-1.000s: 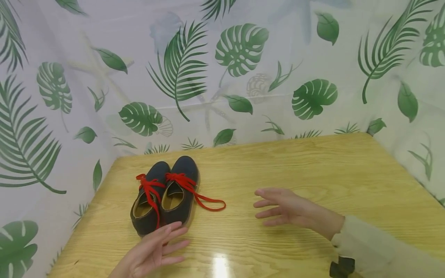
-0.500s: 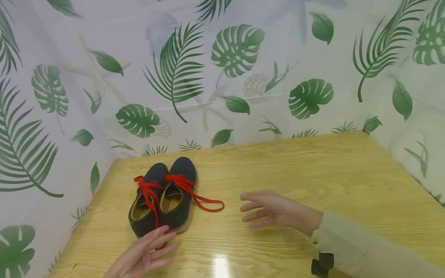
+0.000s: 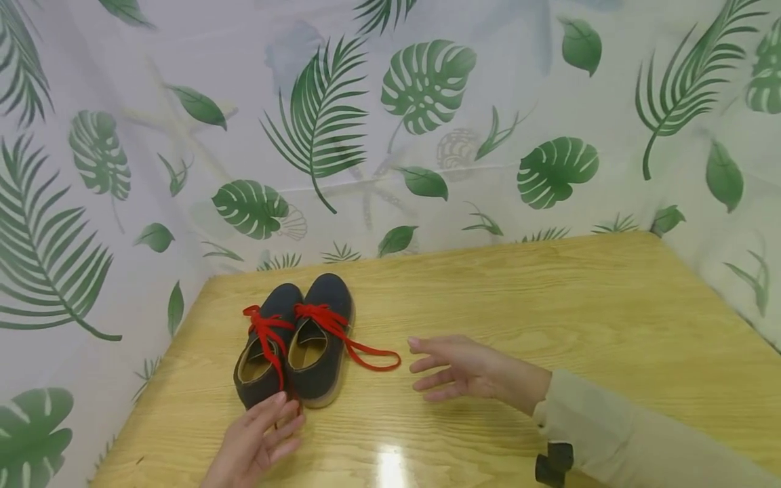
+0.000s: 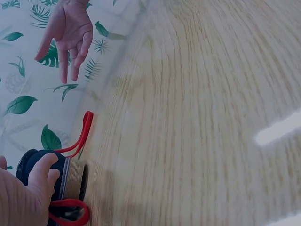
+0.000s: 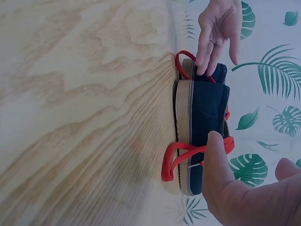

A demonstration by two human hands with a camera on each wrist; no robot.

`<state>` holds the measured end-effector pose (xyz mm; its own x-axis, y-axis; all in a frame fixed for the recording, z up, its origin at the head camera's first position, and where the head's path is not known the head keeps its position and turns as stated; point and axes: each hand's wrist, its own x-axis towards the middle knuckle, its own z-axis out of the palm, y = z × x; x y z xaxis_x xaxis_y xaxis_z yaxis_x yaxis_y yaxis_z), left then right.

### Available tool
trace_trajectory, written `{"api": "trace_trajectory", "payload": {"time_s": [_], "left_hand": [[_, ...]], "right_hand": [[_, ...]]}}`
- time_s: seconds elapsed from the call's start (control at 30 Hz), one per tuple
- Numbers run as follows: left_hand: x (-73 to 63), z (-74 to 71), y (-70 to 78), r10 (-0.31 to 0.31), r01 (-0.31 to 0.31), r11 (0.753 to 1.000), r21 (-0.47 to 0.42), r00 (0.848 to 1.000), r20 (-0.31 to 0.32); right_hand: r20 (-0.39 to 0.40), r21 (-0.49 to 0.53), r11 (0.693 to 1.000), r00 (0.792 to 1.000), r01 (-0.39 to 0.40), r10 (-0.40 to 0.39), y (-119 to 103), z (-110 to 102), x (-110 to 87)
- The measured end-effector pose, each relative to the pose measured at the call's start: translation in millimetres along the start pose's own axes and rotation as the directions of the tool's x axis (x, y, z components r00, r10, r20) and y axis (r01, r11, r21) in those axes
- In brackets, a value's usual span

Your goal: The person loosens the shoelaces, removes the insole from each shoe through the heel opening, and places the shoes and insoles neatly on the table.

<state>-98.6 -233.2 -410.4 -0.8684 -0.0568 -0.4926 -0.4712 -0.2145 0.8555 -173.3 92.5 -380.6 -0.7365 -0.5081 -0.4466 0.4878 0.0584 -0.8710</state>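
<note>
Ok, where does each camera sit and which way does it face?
Head: worn on the head, facing forward and down at shoes and table; left hand, right hand and sleeve show.
Left wrist: on that wrist, looking across the table; both hands show.
Right wrist: on that wrist, looking toward the shoes; both hands show.
Wrist views share table and cloth.

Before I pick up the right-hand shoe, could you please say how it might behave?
The shoe probably won't tip easily, given its thick, flat sole. Its red lace may dangle floppily, since it curves loosely to one side.
</note>
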Motion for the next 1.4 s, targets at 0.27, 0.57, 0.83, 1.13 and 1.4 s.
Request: {"api": "trace_trajectory", "payload": {"time_s": [0.27,0.57,0.83,1.13,1.4], "left_hand": [[0.9,6.3,8.7,0.034,-0.039,0.998,-0.051,0.994,-0.100],[5.0,14.0,9.1,0.062,-0.071,0.994,-0.085,0.993,-0.100],[6.5,26.1,10.1,0.111,-0.121,0.988,-0.097,0.989,-0.102],[10.2,38.9,22.9,0.076,-0.094,0.967,-0.239,0.993,-0.086],[9.8,47.4,27.3,0.044,-0.065,0.964,-0.259,0.995,-0.085]], "right_hand": [[-0.038,0.019,1.000,0.999,-0.012,0.013,-2,14,6.9],[-0.100,0.058,0.997,0.994,-0.043,0.048,-6,32,18.6],[-0.115,0.088,0.995,0.991,-0.054,0.064,-7,48,30.6],[-0.149,0.108,0.993,0.986,-0.054,0.070,-6,62,46.2],[-0.167,0.163,0.986,0.985,-0.021,0.048,-1,80,58.1]]}}
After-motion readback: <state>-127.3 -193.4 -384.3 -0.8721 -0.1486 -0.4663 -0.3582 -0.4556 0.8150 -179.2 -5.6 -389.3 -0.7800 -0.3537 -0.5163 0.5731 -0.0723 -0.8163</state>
